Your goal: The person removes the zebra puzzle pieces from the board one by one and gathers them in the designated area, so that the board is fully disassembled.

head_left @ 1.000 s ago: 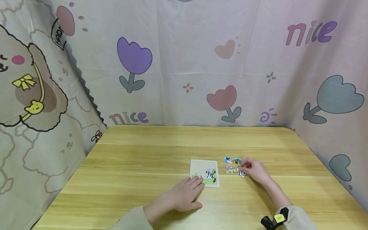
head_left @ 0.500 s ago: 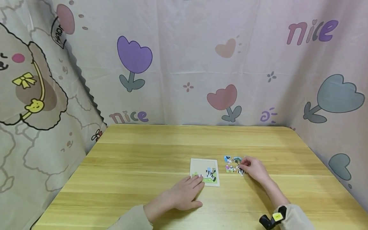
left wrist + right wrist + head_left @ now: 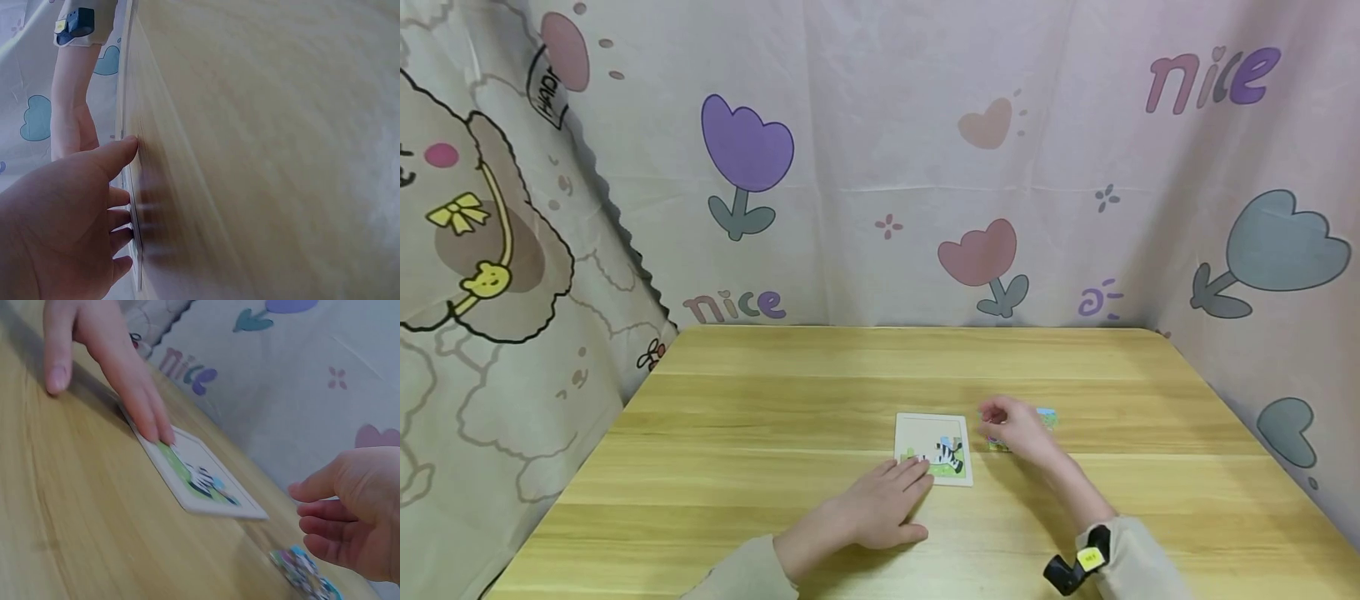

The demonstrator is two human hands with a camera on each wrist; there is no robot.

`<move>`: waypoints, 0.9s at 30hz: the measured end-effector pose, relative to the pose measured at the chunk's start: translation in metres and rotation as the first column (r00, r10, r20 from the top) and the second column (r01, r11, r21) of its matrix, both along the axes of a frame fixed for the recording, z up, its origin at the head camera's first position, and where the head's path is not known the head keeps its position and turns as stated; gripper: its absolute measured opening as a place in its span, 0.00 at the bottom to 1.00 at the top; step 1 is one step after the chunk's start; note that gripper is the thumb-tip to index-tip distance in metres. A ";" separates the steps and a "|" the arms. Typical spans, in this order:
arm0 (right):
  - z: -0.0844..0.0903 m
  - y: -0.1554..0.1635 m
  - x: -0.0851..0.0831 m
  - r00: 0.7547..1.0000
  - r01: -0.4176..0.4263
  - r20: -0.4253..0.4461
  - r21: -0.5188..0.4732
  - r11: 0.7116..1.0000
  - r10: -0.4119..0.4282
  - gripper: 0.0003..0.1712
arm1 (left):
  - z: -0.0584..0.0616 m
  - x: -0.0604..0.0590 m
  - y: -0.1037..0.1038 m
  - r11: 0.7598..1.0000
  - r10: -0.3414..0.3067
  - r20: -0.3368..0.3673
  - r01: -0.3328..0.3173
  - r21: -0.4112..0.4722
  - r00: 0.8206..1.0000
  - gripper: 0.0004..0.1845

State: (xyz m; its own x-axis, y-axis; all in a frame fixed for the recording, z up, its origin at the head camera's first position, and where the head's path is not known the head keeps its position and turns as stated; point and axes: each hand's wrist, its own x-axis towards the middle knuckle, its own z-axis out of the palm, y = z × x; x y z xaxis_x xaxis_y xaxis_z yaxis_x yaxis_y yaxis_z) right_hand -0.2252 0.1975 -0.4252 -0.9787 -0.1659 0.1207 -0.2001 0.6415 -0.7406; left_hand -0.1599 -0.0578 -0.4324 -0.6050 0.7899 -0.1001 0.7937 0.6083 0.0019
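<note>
A small white-framed jigsaw puzzle board [image 3: 919, 432] lies on the table, its lower part filled with zebra-picture pieces. My left hand [image 3: 883, 504] lies flat with spread fingers over its lower left corner. In the left wrist view, those fingertips rest right at the board's edge. Just right of the board, my right hand [image 3: 1018, 429] hovers over loose jigsaw pieces [image 3: 1047, 418], covering most of them. The right wrist view shows the right fingers [image 3: 328, 511] loosely curled with no piece visible in them, above the colourful pieces [image 3: 306, 575].
The wooden table [image 3: 737, 417] reaches back to a pale curtain [image 3: 865, 125] printed with tulips and hearts. A black wrist camera [image 3: 1075, 567] sits at the right sleeve.
My right hand has moved left from the right side of the loose pieces toward the board, uncovering pieces at their right end. The left hand stays on the board.
</note>
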 end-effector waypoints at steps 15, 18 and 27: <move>-0.012 -0.027 0.007 0.985 -0.175 0.012 0.058 0.983 0.175 0.13 | 0.000 0.000 0.001 1.000 0.001 0.003 -0.001 -0.017 1.000 0.38; -0.013 -0.026 0.008 0.983 -0.181 0.005 0.088 0.979 0.182 0.14 | 0.002 0.000 0.003 1.000 -0.006 0.000 0.006 -0.011 1.000 0.38; -0.015 -0.027 0.010 0.980 -0.191 -0.020 0.172 0.966 0.197 0.17 | 0.003 -0.001 0.015 0.998 -0.044 -0.015 0.043 -0.034 0.999 0.38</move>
